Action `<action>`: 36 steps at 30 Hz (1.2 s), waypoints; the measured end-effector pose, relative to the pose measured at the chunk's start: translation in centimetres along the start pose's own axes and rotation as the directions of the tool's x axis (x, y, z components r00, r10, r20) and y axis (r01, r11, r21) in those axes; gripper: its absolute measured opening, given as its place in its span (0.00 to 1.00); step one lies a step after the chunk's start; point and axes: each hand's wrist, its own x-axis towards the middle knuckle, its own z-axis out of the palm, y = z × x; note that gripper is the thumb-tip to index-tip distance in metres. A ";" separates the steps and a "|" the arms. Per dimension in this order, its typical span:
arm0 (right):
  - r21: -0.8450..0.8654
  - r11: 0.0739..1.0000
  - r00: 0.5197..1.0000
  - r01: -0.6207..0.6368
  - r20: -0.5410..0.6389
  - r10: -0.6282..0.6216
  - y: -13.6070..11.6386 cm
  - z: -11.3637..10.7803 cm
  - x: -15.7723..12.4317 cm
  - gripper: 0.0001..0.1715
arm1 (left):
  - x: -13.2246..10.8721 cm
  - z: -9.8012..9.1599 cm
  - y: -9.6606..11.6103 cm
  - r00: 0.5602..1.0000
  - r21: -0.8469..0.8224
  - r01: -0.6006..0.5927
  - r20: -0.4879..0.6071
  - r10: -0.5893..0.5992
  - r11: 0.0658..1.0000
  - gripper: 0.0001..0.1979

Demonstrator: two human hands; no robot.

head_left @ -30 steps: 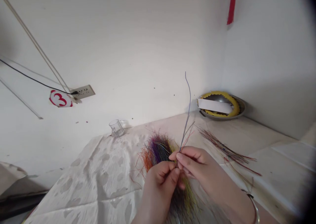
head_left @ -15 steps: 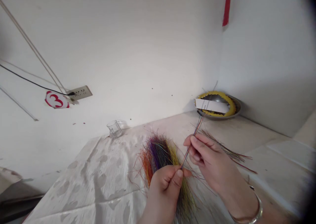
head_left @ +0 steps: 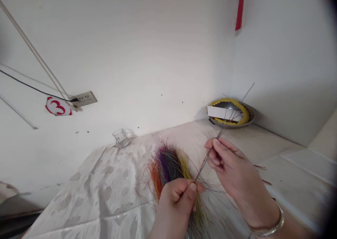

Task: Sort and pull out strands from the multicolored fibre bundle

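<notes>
A white wall [head_left: 147, 49] meets a second wall at a corner above a pale counter [head_left: 297, 170], and a mottled white cloth [head_left: 86, 193] covers much of the counter. In the corner sits a steel plate [head_left: 250, 117] holding a yellow ring [head_left: 244, 114] and a white paper strip [head_left: 219, 112]. Further left, a small clear cup [head_left: 121, 138] stands at the back of the cloth, below a wall socket [head_left: 83, 99] and a red-and-white "3" sign [head_left: 58, 106]. On the cloth lies a dense bundle of thin strands [head_left: 170, 165] in orange, purple, dark and yellow. The left hand [head_left: 175, 207] is just in front of the bundle, its thumb and fingers pinched closed on the low end of a few loose strands [head_left: 206, 160]. The right hand [head_left: 234, 165], a metal bangle [head_left: 265, 226] on its wrist, pinches the same strands higher up, its fingers curled closed.
</notes>
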 end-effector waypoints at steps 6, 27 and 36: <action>-0.125 0.992 1.000 -0.008 0.025 0.011 -1.3 -0.5 0.3 0.09 | 0.3 -2.6 0.5 0.992 0.228 -0.117 -0.019 0.125 0.967 0.16; -0.626 0.770 0.881 0.123 0.427 0.206 -0.5 2.4 -2.3 0.13 | 0.0 -0.3 0.5 0.989 -0.460 -0.055 -0.148 -0.016 0.886 0.14; -0.604 0.791 0.911 0.093 0.373 0.178 -0.1 2.3 -2.4 0.08 | 0.0 0.2 0.4 0.984 -0.471 -0.056 -0.177 -0.033 0.880 0.18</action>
